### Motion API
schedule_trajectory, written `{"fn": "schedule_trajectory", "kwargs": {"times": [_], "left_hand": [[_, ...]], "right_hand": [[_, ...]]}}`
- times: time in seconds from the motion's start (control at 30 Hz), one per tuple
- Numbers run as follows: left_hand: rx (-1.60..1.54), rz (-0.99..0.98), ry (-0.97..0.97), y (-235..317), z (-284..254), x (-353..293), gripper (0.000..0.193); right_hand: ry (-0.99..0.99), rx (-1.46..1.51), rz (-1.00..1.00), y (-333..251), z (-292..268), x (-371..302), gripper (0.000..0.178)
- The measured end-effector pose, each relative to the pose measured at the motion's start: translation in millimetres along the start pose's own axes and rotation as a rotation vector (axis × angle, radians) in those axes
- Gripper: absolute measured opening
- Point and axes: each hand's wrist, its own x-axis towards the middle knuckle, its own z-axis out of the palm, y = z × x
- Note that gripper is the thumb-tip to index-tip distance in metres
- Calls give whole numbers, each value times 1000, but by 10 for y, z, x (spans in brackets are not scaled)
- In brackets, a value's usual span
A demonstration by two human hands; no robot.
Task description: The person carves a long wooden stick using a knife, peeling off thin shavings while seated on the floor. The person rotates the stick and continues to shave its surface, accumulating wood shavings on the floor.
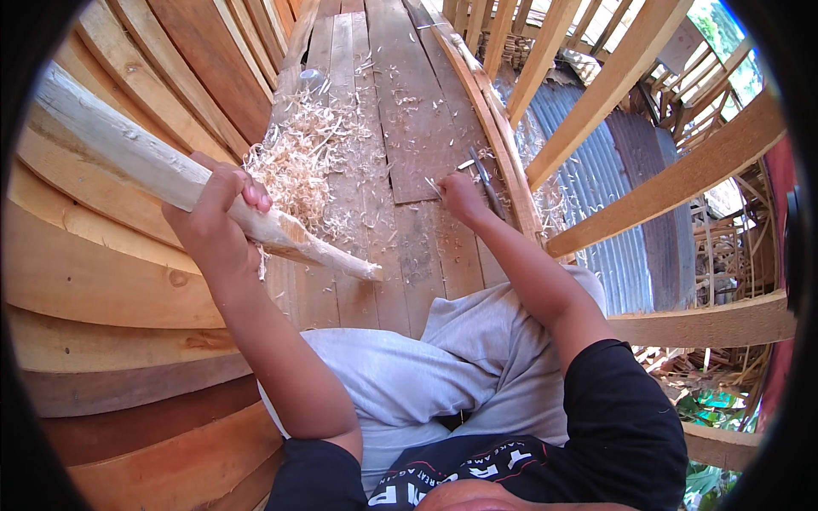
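My left hand (pixel 215 213) is wrapped round a thick, pale wooden pole (pixel 141 140). The pole slants from the upper left down to a narrower, whittled end over the floor, where its surface looks freshly shaved. A small curl of wood hangs by my left wrist. My right hand (pixel 461 196) is low over the boards, its fingers closed; a thin pale sliver shows at the fingertips, but what they hold is not clear. Just right of that hand lies a long, dark, narrow tool (pixel 487 183), partly hidden, its kind unclear.
Wood shavings (pixel 298 166) are heaped on the plank floor (pixel 417 247), with a clear cup-like object (pixel 312 78) beyond. A plank wall (pixel 102 272) closes the left side. Slatted railing (pixel 673 200) runs along the right, above corrugated metal sheeting (pixel 588 196).
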Motion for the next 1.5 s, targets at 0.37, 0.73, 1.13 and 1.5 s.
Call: {"fn": "schedule_trajectory", "kwargs": {"times": [0.37,0.73,1.13,1.5], "left_hand": [[8,-2,-52,-88,41,18,8],[-21,-31,-49,-116,12,38,10],[-7,-9,-51,-134,-2,67,9],[56,-29,-63,-150,-21,77,14]], "right_hand": [[-227,-266,12,-622,-89,45,48],[-140,-136,10,-442,135,89,10],[-324,-47,-48,-90,76,291,18],[-237,-132,-117,-192,89,206,27]]}}
